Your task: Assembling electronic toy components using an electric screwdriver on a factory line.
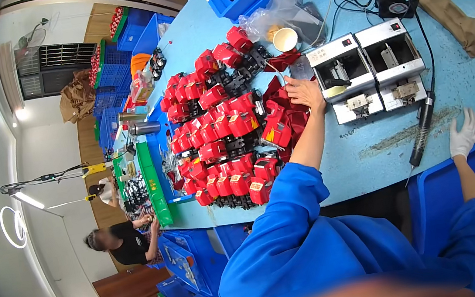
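My bare left hand (305,93) reaches over the table with its fingers stretched out, above a pile of loose red plastic parts (289,117); whether it touches them I cannot tell. Just left of it stand many red toy truck cabs on black chassis (229,124), packed in rows. My right hand (463,134), in a white glove, lies at the table's near edge with fingers apart and nothing in it. Between my hands are a silver twin-bay machine (368,67) and a black pen-shaped tool on a cable (422,132), its thin tip pointing toward me.
A white cup (285,39) and a clear plastic bag (275,10) stand behind the trucks. Cables and a black adapter (395,1) lie at the far right, near a brown cloth sleeve (451,18). Blue bins (458,189) sit below the near edge. At left, another person (122,242) works.
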A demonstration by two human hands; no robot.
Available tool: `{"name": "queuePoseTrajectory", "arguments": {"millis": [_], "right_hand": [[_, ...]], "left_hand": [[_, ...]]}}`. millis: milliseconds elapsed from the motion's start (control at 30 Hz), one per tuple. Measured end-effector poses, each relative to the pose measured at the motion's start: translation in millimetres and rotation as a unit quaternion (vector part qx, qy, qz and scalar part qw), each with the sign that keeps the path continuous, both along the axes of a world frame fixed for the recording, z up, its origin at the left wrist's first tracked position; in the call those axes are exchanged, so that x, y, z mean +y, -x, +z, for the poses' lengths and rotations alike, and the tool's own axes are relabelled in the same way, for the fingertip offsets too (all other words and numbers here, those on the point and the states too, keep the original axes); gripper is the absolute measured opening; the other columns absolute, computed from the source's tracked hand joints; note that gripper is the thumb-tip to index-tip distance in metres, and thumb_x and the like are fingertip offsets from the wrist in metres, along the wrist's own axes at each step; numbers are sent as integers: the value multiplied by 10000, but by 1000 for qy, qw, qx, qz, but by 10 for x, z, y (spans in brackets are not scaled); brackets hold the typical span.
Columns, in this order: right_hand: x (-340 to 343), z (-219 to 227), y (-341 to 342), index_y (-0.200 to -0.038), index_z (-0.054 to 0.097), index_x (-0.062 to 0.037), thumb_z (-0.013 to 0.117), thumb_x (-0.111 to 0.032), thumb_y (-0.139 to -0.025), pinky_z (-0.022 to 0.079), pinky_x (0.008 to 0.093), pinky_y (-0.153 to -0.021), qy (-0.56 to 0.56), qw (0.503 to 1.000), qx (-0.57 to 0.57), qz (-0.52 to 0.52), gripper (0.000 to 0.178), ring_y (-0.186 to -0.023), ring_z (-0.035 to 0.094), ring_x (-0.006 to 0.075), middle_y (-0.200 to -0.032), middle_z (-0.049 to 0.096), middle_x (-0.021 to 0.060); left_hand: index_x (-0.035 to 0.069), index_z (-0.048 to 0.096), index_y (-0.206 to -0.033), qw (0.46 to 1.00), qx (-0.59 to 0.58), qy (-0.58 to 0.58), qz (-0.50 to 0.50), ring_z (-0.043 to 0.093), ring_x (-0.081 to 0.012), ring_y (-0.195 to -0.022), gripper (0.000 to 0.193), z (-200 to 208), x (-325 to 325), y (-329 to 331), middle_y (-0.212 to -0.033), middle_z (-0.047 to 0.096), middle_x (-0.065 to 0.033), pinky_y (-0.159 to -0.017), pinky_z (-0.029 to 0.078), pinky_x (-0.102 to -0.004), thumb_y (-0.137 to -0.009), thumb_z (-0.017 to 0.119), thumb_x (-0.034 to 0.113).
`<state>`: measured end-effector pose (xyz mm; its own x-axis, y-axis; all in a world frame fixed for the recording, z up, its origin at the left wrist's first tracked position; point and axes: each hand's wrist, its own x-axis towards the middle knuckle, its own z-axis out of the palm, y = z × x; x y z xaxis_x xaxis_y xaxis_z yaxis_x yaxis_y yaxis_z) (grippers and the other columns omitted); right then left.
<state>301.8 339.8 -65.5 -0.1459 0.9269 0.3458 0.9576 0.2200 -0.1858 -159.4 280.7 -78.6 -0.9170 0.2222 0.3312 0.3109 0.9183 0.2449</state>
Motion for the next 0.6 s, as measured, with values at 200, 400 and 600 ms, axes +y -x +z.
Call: {"name": "queuePoseTrajectory", "arguments": {"millis": [200,400,600], "right_hand": [[-23,-50,-22,-1246,443,-99,554,-247,-817,283,422,-1012,15,1000,-5,-5,467,-1228,353,302,-1297,416,127],[6,57,64,-1249,440,-100,535,-288,-842,283,422,-1012,17,1000,-16,0,458,-1226,356,302,-1298,415,135],[31,-41,-8,-1253,437,-99,528,-293,-848,300,417,-997,12,1000,-20,3,458,-1215,371,301,-1285,431,144]], "left_hand": [[-11,178,-1323,986,-108,-49,-114,409,-366,-1034,985,302,-352,-190,-1187,387,-236,-846,349,-439,-594,750,326],[-72,159,-1314,974,-104,-74,-189,419,-379,-1026,980,273,-919,-281,-1141,414,-247,-882,345,-445,-628,737,323],[-79,159,-1313,963,-107,-99,-227,399,-394,-1038,987,336,-821,-290,-1146,400,-264,-903,319,-453,-618,740,314]]}}
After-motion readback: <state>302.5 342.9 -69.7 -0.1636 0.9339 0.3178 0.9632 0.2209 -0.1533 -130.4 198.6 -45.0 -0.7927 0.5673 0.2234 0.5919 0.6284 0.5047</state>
